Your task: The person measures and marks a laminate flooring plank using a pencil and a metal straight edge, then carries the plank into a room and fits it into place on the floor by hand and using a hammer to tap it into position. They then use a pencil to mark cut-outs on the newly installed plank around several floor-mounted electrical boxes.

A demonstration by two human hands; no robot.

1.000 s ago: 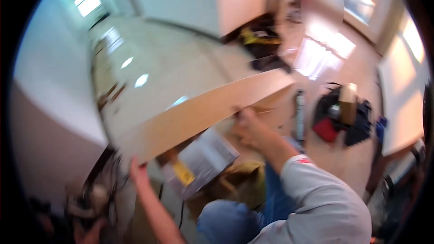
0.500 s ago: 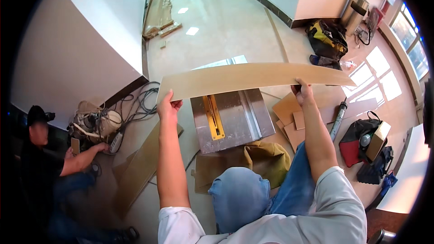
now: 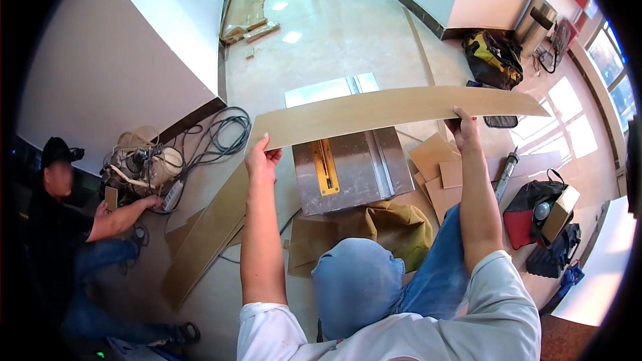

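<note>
A long tan board [image 3: 394,108] stretches crosswise in front of me, held up in both hands. My left hand [image 3: 263,156] is closed around its near left corner, thumb on top. Toward the right end, my right hand [image 3: 464,127] grips the near edge, with the fingers partly hidden under the board. Below the board stands a table saw [image 3: 358,177] with a grey metal top and a yellow insert [image 3: 326,172]. The board covers the middle of the saw top; whether it touches the metal I cannot tell.
Board offcuts [image 3: 438,167] lie right of the saw, near a cartridge gun [image 3: 506,172] and a red-black tool bag [image 3: 535,210]. An olive cloth bag [image 3: 394,227] lies before my knee. At left, a co-worker [image 3: 63,207] sits by a compressor [image 3: 150,167], cables [image 3: 224,135] and long boards [image 3: 207,237].
The board and both my hands appear slightly farther right and higher in the picture. The whole scene has shifted a little too, as the view moved. Both hands keep their grip.
</note>
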